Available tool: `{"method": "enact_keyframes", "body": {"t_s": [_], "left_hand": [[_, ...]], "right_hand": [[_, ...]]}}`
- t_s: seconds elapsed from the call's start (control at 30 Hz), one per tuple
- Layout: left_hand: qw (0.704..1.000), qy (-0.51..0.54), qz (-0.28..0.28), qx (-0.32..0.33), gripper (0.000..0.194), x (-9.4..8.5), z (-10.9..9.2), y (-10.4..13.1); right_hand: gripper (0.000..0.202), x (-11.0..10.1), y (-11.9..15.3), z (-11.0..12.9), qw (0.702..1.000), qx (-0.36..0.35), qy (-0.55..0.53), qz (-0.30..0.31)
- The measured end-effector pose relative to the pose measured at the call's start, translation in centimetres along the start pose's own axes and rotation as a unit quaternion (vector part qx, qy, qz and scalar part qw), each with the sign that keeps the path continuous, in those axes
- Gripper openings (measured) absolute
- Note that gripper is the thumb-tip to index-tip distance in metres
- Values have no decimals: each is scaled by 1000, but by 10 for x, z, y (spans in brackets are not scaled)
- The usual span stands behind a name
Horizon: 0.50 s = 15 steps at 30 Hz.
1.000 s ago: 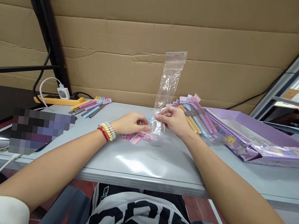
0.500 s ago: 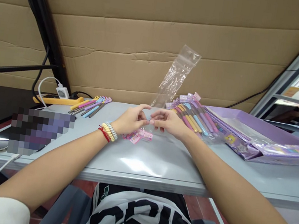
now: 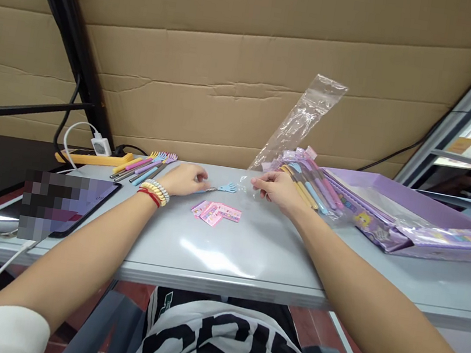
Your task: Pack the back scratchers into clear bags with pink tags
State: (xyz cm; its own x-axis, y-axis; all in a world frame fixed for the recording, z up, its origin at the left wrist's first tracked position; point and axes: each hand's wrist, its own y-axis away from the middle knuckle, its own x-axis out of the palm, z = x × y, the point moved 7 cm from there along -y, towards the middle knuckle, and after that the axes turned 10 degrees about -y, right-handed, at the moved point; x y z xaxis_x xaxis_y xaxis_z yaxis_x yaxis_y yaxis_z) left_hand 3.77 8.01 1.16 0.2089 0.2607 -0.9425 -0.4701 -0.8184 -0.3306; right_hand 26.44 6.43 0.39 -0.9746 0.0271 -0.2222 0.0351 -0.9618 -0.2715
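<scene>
1. Left hand (image 3: 184,180) grips a blue-headed stick (image 3: 228,188) just beyond the pink cards (image 3: 211,214) on the table (image 3: 268,252); it looks light, stiff, best held by its shaft;
2. Right hand (image 3: 278,189) pinches the clear bag (image 3: 301,115) low down; its film looks limp, slippery, easiest by an edge.

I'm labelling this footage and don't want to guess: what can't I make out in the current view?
All in the head view:
- Handle end of the blue claw-headed tool: hidden by the left hand.
- Print on the pink cards: too small.
- Part of the tool bundle: behind the right hand.
- Tablet display: mostly pixelated.
- Purple tray's right end: cut off by the picture edge.
</scene>
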Motion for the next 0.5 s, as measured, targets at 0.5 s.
{"method": "enact_keyframes", "body": {"t_s": [0.5], "left_hand": [[995,34,-82,-54,21,-14,0,3]], "right_hand": [[24,-25,-5,-7,989,40,94,-110]]}}
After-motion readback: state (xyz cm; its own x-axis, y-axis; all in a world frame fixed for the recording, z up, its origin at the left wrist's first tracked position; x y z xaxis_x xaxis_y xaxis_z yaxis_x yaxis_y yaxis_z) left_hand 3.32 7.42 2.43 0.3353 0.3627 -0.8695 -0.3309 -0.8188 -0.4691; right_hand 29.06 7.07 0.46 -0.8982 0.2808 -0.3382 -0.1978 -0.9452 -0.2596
